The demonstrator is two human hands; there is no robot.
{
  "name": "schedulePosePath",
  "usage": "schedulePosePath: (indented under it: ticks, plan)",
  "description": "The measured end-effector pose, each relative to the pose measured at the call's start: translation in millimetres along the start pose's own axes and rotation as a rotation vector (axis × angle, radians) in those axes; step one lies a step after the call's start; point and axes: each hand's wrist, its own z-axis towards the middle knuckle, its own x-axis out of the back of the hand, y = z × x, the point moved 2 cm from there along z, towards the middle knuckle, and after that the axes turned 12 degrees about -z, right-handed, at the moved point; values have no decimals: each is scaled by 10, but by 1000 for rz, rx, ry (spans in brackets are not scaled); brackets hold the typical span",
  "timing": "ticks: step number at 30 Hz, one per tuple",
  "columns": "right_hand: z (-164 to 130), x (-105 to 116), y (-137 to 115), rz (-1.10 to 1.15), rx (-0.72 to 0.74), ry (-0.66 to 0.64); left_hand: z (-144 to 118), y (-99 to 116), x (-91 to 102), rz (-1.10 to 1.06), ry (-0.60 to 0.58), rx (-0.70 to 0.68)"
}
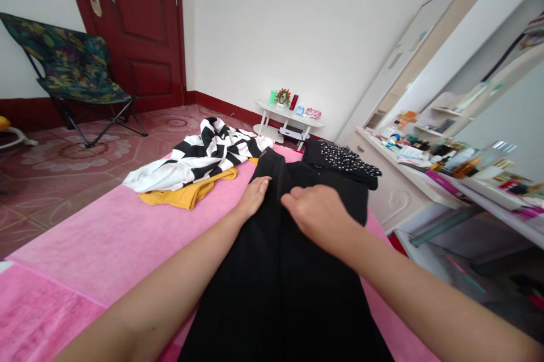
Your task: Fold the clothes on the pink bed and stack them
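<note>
A black garment (280,282) lies spread lengthwise over the pink bed cover (97,243), its near end running out of the bottom of the view. Near its far left edge, my left hand (254,197) rests flat on the cloth, fingers stretched out. My right hand (317,212) is closed, with a raised fold of the black cloth at its fingertips. To the left sits a heap of black-and-white patterned cloth (215,149) on top of a mustard-yellow garment (187,195). Beyond the black garment, at the right, is a folded black garment with white specks (344,158).
A dressing table (395,197) crowded with bottles and small items stands close on the right. At the far wall is a low white table (289,110) with a flower pot and small items. A folding chair (80,67) stands by the red door (140,22).
</note>
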Motion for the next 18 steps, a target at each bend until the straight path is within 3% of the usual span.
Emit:
schedulePosePath:
  ticks: [3, 6, 8, 11, 15, 18]
  plan:
    - [-159, -29, -630, 194, 226, 20, 24, -113, 75, -229, 133, 89]
    - [-406, -43, -879, 421, 274, 109, 72, -257, 96, -314, 193, 141]
    - [-535, -114, -779, 527, 143, 181, 109, -344, 84, -337, 211, 157]
    - [-648, -421, -428, 631, -192, 213, 146, -430, 55, -360, 235, 158]
    - [-746, -983, -153, 830, -515, -16, 149, -453, 36, -363, 243, 128]
    - [-784, -1178, -160, 1003, -666, -127, 139, -443, 41, -360, 236, 103]
